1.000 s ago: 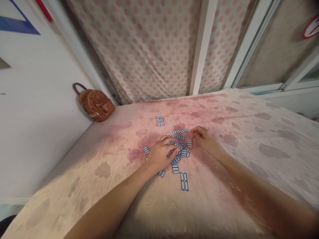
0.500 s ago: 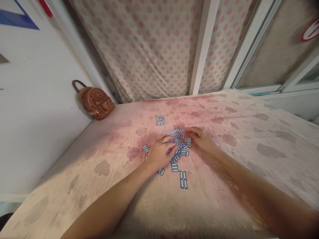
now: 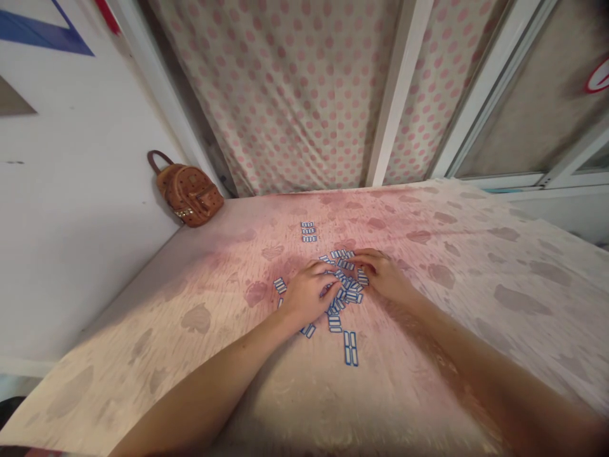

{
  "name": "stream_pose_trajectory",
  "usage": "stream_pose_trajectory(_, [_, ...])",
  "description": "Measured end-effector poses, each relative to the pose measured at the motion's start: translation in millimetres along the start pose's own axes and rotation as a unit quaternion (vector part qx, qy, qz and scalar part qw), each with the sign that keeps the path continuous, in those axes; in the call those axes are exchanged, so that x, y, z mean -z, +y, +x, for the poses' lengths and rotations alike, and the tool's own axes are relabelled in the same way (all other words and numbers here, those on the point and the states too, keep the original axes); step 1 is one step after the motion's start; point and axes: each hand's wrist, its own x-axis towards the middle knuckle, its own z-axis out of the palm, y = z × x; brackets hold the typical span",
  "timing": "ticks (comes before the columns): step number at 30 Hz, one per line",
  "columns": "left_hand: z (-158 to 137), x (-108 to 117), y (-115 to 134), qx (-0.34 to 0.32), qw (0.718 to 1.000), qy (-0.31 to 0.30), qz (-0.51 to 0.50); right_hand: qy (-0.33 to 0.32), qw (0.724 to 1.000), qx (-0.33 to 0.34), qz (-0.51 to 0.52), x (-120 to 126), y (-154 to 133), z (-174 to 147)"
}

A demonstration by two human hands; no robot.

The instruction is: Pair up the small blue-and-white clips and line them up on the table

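Observation:
Small white pieces with blue edges, joined in short rows, make a loose pile (image 3: 349, 289) at the middle of the table. My left hand (image 3: 309, 291) rests over the pile's left side, thumb and fingers apart, covering some pieces. At the pile's right edge is my right hand (image 3: 380, 274); its fingers are parted and their tips touch or nearly touch the pieces there. Three short rows of the same pieces (image 3: 309, 231) lie lined up beyond the pile. Nearer me lies a separate four-part piece (image 3: 351, 348), and another piece (image 3: 280, 285) is left of my left hand.
A patterned pinkish cloth covers the table (image 3: 200, 355). In the far left corner, a small brown backpack (image 3: 190, 195) leans against the white wall (image 3: 85, 209). Behind the table hangs a dotted curtain (image 3: 295, 95), with white frames to its right.
My right hand has moved slightly in towards the pile, and the piece beside it has tilted. My left hand stays over the pile. The whole view has shifted a little.

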Motion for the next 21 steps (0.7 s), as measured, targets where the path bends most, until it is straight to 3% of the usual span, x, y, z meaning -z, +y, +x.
stream_pose_trajectory(11, [-0.2, 1.4, 1.4, 0.007, 1.0, -0.007, 0.007, 0.012, 0.999, -0.019, 0.044, 4.5, -9.0, 1.6])
stream_pose_trajectory(21, [-0.5, -0.8, -0.9, 0.0, 1.0, 0.001, 0.011, -0.042, 0.996, 0.077, -0.028, -5.3, -2.6, -0.2])
